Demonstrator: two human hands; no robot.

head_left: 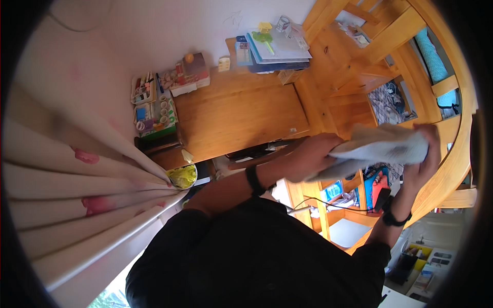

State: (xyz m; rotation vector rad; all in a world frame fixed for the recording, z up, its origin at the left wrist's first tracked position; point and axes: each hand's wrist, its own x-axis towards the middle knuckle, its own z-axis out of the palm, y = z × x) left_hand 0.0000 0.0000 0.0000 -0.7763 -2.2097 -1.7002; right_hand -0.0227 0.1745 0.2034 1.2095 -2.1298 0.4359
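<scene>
A pale grey-white cloth (381, 146), bunched and partly blurred, is stretched between my two hands in front of the wooden shelving. My left hand (322, 150) grips its left end, with most of the fingers hidden behind the fabric. At the other end my right hand (430, 146) is closed round the cloth, thumb and fingers bent over it. The cloth hangs in the air beyond the right end of a wooden desk (236, 115). Each wrist wears a black band.
Boxes and a tray of pens (144, 88) line the desk's far left. A stack of folders (280, 49) lies at the back. A lined bin (183, 176) stands beside the curtain (82, 179). Wooden shelves (354, 72) rise at right, and a dark cable (334, 205) hangs below.
</scene>
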